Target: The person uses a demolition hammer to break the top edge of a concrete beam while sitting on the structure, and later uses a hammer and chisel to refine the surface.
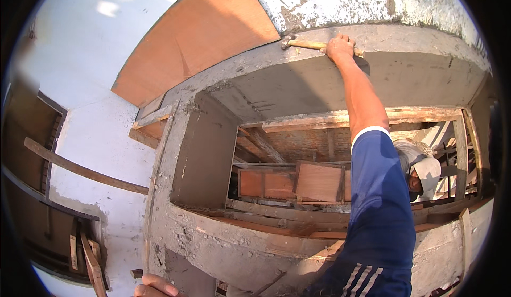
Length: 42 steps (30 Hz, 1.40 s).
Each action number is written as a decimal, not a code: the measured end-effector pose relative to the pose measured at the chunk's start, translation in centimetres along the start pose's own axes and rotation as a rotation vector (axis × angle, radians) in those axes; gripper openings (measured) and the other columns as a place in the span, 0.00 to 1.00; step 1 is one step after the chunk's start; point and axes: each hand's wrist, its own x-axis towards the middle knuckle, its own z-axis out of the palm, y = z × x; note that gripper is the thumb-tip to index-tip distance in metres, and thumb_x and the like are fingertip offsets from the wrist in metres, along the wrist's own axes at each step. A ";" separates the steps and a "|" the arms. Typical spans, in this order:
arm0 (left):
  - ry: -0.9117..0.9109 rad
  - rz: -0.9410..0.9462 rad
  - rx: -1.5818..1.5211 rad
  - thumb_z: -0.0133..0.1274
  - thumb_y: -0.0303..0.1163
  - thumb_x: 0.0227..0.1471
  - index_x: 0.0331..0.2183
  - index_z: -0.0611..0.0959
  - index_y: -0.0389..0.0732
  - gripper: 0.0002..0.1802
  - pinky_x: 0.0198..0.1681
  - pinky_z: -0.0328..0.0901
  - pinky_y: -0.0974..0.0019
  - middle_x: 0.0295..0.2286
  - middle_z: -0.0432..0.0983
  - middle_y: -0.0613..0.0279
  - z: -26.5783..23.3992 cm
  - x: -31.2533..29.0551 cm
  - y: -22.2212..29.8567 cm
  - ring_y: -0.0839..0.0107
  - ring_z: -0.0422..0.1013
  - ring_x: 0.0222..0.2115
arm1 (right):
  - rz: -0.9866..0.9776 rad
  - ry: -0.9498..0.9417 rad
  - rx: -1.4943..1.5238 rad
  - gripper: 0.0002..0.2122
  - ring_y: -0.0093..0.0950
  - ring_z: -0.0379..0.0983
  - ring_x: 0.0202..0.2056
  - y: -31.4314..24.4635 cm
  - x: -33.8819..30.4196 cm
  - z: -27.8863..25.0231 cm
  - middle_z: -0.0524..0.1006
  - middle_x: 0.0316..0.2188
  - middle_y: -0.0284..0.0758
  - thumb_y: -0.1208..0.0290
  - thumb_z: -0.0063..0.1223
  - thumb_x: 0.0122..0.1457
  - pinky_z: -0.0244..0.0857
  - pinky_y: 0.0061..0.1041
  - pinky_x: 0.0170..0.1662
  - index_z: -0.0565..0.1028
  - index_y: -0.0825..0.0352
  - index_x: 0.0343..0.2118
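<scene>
My right hand [340,47] reaches far up and grips the wooden handle of a hammer [298,43], whose metal head lies to the left against the top of a grey plastered concrete frame [298,79]. My arm in a blue sleeve stretches up across the opening. My left hand [154,286] shows only partly at the bottom edge, fingers resting on the lower left of the concrete wall beside a small piece of wood [136,273]; whether it holds anything is hidden.
A large plywood sheet [202,36] leans at the top left. Inside the opening lie timber planks and plywood panels [314,182]. Another person in a light cap [423,172] is below on the right. A wooden beam [80,169] crosses the white wall on the left.
</scene>
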 end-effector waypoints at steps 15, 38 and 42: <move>0.267 0.262 0.156 0.53 0.31 0.57 0.16 0.71 0.36 0.19 0.17 0.58 0.58 0.13 0.64 0.52 -0.6 1.5 0.7 0.53 0.65 0.14 | -0.023 -0.515 1.530 0.20 0.20 0.64 0.15 -2.8 -19.2 -13.2 0.68 0.17 0.26 0.51 0.65 0.52 0.60 0.19 0.17 0.71 0.63 0.29; 0.680 -1.209 1.790 0.59 0.47 0.50 0.49 0.74 0.38 0.30 0.53 0.61 0.46 0.51 0.64 0.44 -59.0 -44.5 4.9 0.46 0.60 0.53 | -0.380 -1.193 1.788 0.20 0.23 0.58 0.09 2.1 -75.7 -18.0 0.64 0.18 0.35 0.74 0.56 0.54 0.61 0.25 0.10 0.59 0.67 0.46; 0.536 -1.437 1.911 0.56 0.52 0.52 0.50 0.74 0.38 0.32 0.52 0.59 0.41 0.51 0.62 0.46 -63.1 -47.6 5.6 0.46 0.60 0.52 | -0.460 -1.449 1.710 0.18 0.23 0.62 0.11 -3.5 -78.2 -17.4 0.66 0.18 0.36 0.76 0.57 0.53 0.65 0.25 0.14 0.60 0.70 0.42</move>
